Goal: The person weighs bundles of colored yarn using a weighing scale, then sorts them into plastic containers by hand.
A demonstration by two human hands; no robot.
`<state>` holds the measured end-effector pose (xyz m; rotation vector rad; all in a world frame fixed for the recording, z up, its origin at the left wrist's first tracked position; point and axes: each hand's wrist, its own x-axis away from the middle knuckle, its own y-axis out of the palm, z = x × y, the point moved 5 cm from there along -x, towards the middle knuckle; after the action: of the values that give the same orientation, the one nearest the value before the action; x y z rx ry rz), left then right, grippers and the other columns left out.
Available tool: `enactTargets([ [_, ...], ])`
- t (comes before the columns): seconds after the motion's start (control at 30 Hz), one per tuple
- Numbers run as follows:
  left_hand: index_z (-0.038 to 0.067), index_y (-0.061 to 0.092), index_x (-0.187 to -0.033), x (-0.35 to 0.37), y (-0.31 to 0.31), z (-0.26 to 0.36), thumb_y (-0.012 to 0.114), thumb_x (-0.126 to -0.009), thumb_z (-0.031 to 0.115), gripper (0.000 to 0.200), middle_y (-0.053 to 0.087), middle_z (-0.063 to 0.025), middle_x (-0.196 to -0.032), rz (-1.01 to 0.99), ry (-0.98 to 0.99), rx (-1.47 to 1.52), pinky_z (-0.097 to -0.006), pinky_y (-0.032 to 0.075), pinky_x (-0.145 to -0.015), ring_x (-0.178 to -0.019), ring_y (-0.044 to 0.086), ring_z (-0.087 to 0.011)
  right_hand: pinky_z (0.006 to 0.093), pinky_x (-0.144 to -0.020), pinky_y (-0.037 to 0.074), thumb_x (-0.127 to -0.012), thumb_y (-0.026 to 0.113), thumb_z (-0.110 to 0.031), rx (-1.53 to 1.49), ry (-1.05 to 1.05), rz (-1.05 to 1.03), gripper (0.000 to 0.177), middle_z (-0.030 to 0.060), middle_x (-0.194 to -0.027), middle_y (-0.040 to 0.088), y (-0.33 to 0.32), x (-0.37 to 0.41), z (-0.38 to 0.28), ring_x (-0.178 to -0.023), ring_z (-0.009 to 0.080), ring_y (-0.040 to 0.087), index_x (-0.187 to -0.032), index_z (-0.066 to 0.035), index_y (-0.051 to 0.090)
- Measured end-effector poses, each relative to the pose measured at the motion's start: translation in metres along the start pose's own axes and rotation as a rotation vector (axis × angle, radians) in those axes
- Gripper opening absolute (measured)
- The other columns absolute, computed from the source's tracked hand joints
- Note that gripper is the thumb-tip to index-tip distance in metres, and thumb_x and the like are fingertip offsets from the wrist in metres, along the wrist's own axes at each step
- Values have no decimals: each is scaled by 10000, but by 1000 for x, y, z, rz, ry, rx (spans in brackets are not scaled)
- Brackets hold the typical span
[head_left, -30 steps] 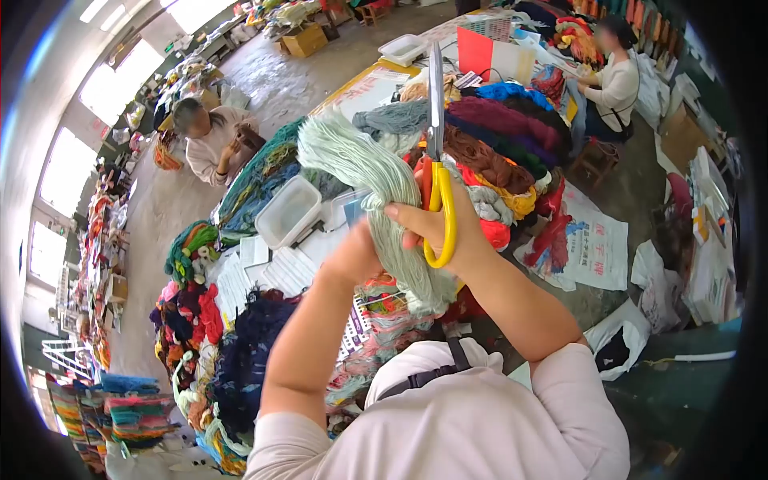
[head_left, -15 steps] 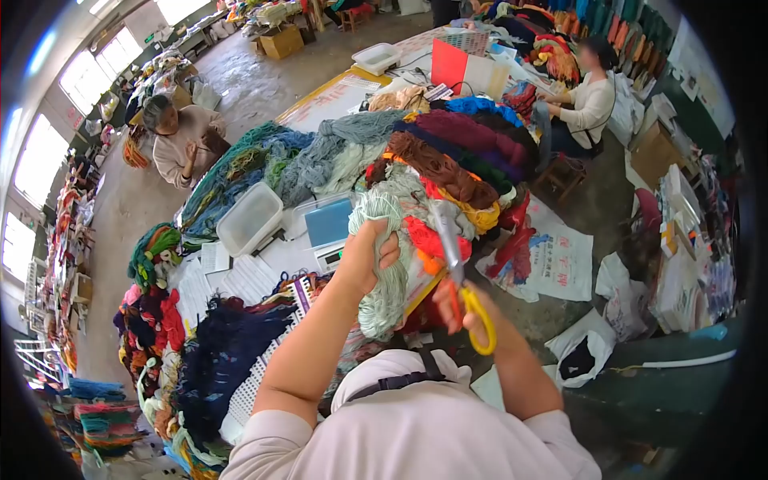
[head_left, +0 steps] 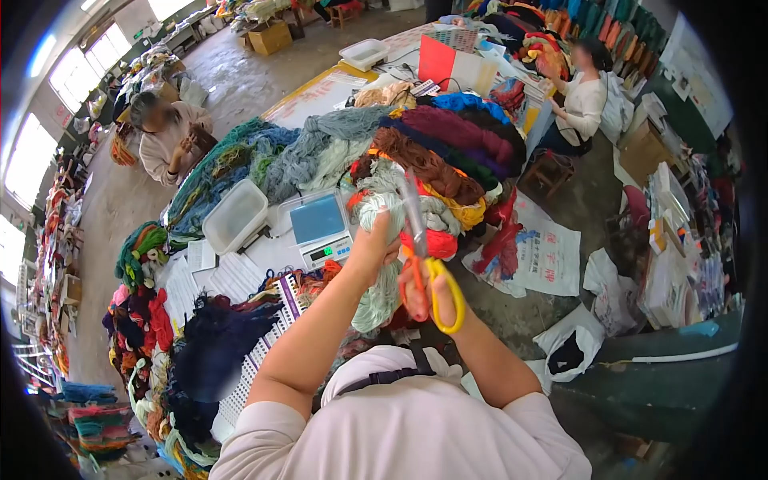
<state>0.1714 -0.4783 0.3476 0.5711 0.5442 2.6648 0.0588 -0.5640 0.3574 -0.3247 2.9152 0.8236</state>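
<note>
My left hand [head_left: 379,242] is closed round a skein of pale green yarn [head_left: 376,302], which bulges out above the fist and hangs down below it. In my right hand [head_left: 419,294] are scissors [head_left: 414,214] with one orange and one yellow handle. Their blades point up and away from me, close along the right side of the skein, and look nearly closed though blurred. Just left of the skein stands a kitchen-type digital scale [head_left: 315,218] with a blue plate and a lit display. Red yarn [head_left: 438,242] lies right behind the scissors.
Heaped yarn in brown [head_left: 428,168], grey-blue and dark red covers the table's middle. A clear plastic tub [head_left: 236,216] sits left of the scale, near papers and a purple-edged punched card [head_left: 276,324]. One person [head_left: 172,140] is across the table; another [head_left: 582,104] sits far right.
My right hand has brought the scissors left, nearer the skein. The camera view has shifted a little, and more of the scale shows. The far-right person has raised a hand.
</note>
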Motion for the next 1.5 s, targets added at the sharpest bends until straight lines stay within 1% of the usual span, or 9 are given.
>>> enactTargets([
  [0.27, 88, 604, -967, 6, 11, 4, 364, -911, 639, 603, 522, -23, -713, -148, -255, 292, -261, 357, -524, -529, 397, -108, 201, -508, 402, -869, 618, -224, 400, -377, 534, 227, 15, -714, 545, -61, -7, -66, -526, 66, 445, -969, -38, 538],
  [0.37, 62, 567, -975, 12, 46, 39, 400, -936, 540, 507, 524, -56, -737, -211, -193, 490, -326, 447, -634, -639, 489, -187, 302, -814, 448, -682, 820, -151, 984, -305, 402, 642, 105, -1053, 591, -55, -14, -41, -888, 168, 553, -1154, -1, 411],
  [0.6, 32, 416, -1335, 7, 62, 101, 245, -850, 751, 884, 523, -217, -1275, -661, 158, 219, -452, 400, -1012, -1181, 511, -353, 299, -843, 476, -748, 706, -78, 155, -285, 335, 473, 72, -1048, 620, 24, -63, -96, -937, 144, 599, -1176, -9, 514],
  [0.77, 100, 328, -1425, 23, 39, 7, 262, -744, 838, 1007, 461, -294, -1313, -1054, -351, 367, -434, 407, -996, -1066, 588, -385, 294, -729, 528, -799, 686, -153, 2, -241, 365, 253, 66, -914, 652, 16, -94, -136, -810, 160, 649, -993, -19, 593],
  [0.97, -36, 374, -1349, 43, 24, 11, 502, -857, 598, 813, 619, -270, -1078, -991, -177, 90, -331, 490, -770, -728, 625, -205, 301, -649, 514, -797, 722, -197, 16, -236, 537, 251, 50, -770, 627, -53, -109, -111, -710, 162, 641, -947, -55, 577],
  [1.1, -29, 622, -1049, 43, 38, 23, 563, -792, 183, 339, 499, -26, -624, -751, -119, -75, -268, 387, -558, -532, 460, -128, 244, -557, 427, -848, 651, -432, 598, -5, 674, 395, 23, -635, 520, -126, -91, -82, -632, 103, 549, -920, -56, 554],
  [1.2, -14, 611, -946, 27, 39, 15, 491, -837, 182, 255, 430, -6, -565, -554, -172, 86, -261, 339, -532, -485, 377, -122, 218, -486, 326, -876, 617, -431, 931, -69, 700, 385, -9, -650, 460, -160, -59, -63, -553, 62, 427, -956, -62, 539],
  [1.27, -6, 604, -932, 14, 30, 4, 435, -886, 203, 272, 394, -1, -544, -379, -172, -4, -259, 320, -516, -471, 344, -118, 230, -517, 333, -910, 579, -395, 458, 148, 683, 378, -21, -685, 449, -159, -20, -44, -572, 67, 412, -1069, -55, 534],
  [1.5, -2, 601, -975, -22, 45, -1, 219, -952, 618, 729, 365, 7, -566, -186, -174, 15, -248, 296, -525, -508, 321, -114, 233, -611, 324, -805, 468, -730, 198, 30, -51, 829, -23, -761, 413, -48, 61, -19, -681, 81, 389, -1251, -32, 433],
])
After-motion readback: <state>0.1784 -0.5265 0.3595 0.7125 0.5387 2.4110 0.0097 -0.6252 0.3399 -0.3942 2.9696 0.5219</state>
